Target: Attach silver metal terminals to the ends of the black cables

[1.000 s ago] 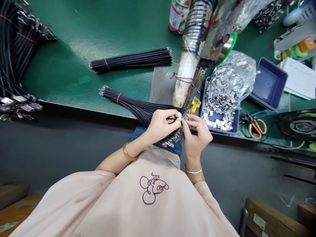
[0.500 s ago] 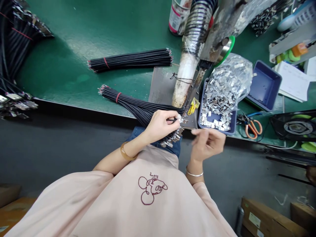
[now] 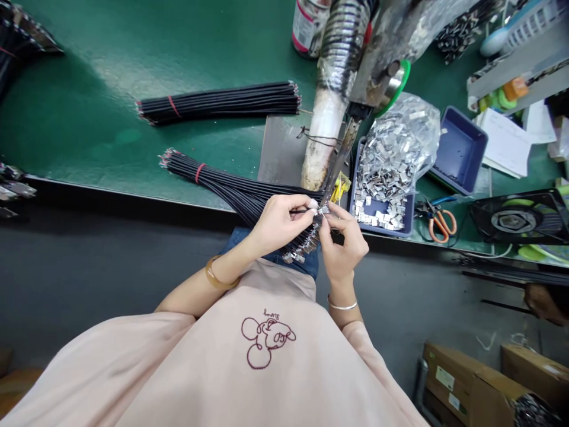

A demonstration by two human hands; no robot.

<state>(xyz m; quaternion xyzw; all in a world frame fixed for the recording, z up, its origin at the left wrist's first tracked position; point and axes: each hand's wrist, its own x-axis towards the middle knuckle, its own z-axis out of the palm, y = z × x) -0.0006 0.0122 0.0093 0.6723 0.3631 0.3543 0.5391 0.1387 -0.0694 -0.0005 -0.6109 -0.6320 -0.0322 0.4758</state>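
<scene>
My left hand point(image 3: 284, 222) pinches the end of a black cable point(image 3: 299, 211) between thumb and fingertips. My right hand point(image 3: 343, 242) is closed in a pinch on a small metal connector point(image 3: 323, 210), held at that cable's tip. Both hands meet at the table edge, just below the tip of a soldering iron point(image 3: 341, 155). A bundle of black cables point(image 3: 235, 188) with a red tie runs under my left hand. Below the hands hang cable ends with metal connectors point(image 3: 296, 254). A second tied cable bundle point(image 3: 222, 102) lies farther back.
Right of the hands, a blue tray point(image 3: 403, 228) holds many loose metal connectors and a plastic bag point(image 3: 400, 136) of them. Beyond are an empty-looking blue tray point(image 3: 460, 151), orange-handled pliers point(image 3: 442, 226) and a black fan point(image 3: 515, 218). A fume hose point(image 3: 326, 112) slants over the work mat point(image 3: 280, 148).
My right hand has come left from near the connector tray to meet my left hand at the cable tip. The whole view has shifted slightly.
</scene>
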